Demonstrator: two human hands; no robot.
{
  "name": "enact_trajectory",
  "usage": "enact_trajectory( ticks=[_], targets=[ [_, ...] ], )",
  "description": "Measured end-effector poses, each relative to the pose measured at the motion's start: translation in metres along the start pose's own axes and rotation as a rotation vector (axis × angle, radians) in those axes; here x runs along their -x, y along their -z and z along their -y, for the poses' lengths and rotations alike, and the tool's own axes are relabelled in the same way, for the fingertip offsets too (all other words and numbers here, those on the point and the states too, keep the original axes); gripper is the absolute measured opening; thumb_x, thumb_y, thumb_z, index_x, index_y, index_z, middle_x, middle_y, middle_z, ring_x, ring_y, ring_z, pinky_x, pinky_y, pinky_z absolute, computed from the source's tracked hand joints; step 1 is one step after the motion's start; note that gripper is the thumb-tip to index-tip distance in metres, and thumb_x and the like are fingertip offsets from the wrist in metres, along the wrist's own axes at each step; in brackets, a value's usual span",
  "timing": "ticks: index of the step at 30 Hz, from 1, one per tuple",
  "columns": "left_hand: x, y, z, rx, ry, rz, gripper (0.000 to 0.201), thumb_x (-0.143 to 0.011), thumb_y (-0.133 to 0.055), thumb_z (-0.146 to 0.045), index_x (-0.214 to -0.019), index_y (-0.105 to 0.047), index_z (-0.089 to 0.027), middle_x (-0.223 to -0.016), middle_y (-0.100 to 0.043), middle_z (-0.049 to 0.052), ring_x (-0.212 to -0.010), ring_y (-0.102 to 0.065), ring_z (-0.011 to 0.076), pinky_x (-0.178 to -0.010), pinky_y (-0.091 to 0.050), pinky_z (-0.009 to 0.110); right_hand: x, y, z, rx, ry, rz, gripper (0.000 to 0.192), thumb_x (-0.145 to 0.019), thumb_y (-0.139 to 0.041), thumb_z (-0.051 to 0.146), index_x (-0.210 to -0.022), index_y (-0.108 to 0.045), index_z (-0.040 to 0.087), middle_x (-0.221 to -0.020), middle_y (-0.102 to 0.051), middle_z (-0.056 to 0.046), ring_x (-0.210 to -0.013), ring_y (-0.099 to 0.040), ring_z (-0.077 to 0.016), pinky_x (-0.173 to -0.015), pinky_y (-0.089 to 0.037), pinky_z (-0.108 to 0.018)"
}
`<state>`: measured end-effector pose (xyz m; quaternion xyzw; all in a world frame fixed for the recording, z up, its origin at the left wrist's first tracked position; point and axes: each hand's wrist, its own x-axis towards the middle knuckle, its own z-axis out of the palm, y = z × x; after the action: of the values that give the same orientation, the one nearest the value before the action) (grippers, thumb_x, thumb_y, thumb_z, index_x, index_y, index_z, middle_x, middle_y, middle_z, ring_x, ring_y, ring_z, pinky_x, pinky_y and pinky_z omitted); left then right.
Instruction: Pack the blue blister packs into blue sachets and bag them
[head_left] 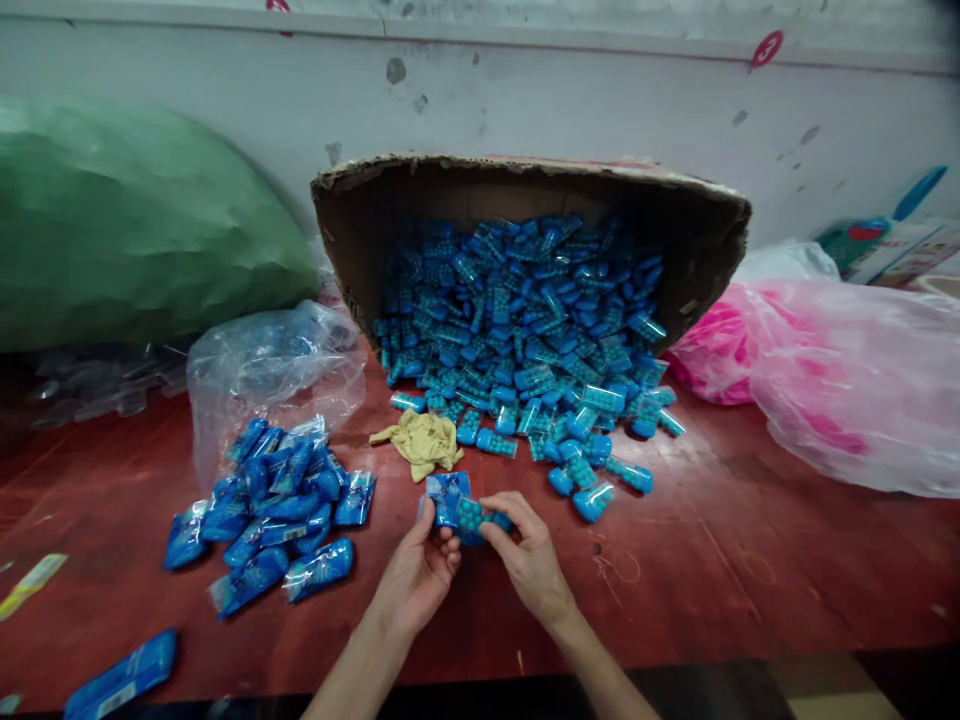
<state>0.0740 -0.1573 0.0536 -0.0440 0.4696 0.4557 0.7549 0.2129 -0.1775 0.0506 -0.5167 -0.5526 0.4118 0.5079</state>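
My left hand (429, 565) pinches a blue printed packet (448, 495) between thumb and fingers. In my right hand (529, 555) is a small blue-capped clear container (471, 518) with teal beads, gripped by thumb and fingertips. The container's end meets the packet's edge; whether it is inside the packet I cannot tell. A crumpled yellow cloth or glove (420, 442) lies just beyond my hands. To the left is a pile of glossy blue packets (281, 500), several of them filled out. Many similar bead containers (517, 320) spill from a cardboard box (705, 240) in front.
A clear plastic bag (277, 365) stands behind the packet pile, with a big green sack (142, 220) beyond. Pink bags (840, 390) lie at the right. One blue packet (124, 678) sits at the table's front left edge.
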Motion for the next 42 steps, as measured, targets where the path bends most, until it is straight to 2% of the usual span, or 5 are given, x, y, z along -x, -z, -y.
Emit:
enact_trajectory(
  ticks=[11, 16, 24, 32, 42],
  targets=[
    [-0.006, 0.008, 0.002, -0.184, -0.234, 0.075, 0.023, -0.066, -0.068, -0.031, -0.065, -0.054, -0.014, -0.044, -0.055, -0.002, -0.041, -0.053, 0.0096, -0.039, -0.044, 0.019, -0.001, 0.002, 0.001, -0.071, -0.027, 0.038, 0.017, -0.073, -0.06, 0.019, -0.089, -0.066, 0.023, -0.089, -0.058, -0.002, -0.086, -0.054, -0.017, -0.077, -0.044, -0.028],
    [-0.008, 0.008, 0.004, -0.305, -0.429, 0.052, 0.032, -0.051, -0.077, -0.033, -0.066, -0.059, -0.012, -0.055, -0.062, 0.0, -0.045, -0.054, 0.0104, -0.04, -0.043, 0.02, -0.001, -0.005, -0.01, -0.245, -0.393, 0.018, 0.024, -0.074, -0.057, 0.032, -0.093, -0.059, 0.019, -0.063, -0.053, 0.003, -0.044, -0.046, -0.0089, -0.037, -0.036, -0.019],
    [-0.003, 0.004, 0.006, -0.184, -0.204, 0.139, 0.019, -0.063, -0.07, -0.026, -0.074, -0.06, -0.014, -0.066, -0.067, 0.002, -0.061, -0.062, 0.0138, -0.057, -0.05, 0.025, 0.015, -0.021, -0.008, 0.043, 0.078, -0.095, 0.021, -0.078, -0.056, 0.022, -0.098, -0.062, 0.023, -0.098, -0.061, -0.006, -0.094, -0.055, -0.0203, -0.086, -0.043, -0.033],
    [-0.006, 0.009, 0.0, -0.227, -0.171, 0.146, 0.015, -0.07, -0.065, -0.021, -0.082, -0.06, -0.014, -0.073, -0.069, 0.004, -0.064, -0.065, 0.0166, -0.061, -0.052, 0.029, 0.007, -0.004, -0.003, -0.406, -0.286, 0.251, 0.04, -0.078, -0.054, 0.027, -0.117, -0.051, 0.027, -0.1, -0.058, -0.003, -0.072, -0.057, -0.0137, -0.059, -0.05, -0.026],
    [0.0, 0.003, -0.002, -0.231, -0.066, 0.234, 0.009, -0.072, -0.062, -0.018, -0.08, -0.059, -0.014, -0.075, -0.069, 0.004, -0.067, -0.064, 0.0152, -0.062, -0.05, 0.026, 0.008, -0.014, -0.003, -0.162, -0.12, -0.005, 0.025, -0.069, -0.062, 0.016, -0.094, -0.064, 0.023, -0.09, -0.06, -0.002, -0.085, -0.055, -0.0176, -0.079, -0.043, -0.03]
  ],
)
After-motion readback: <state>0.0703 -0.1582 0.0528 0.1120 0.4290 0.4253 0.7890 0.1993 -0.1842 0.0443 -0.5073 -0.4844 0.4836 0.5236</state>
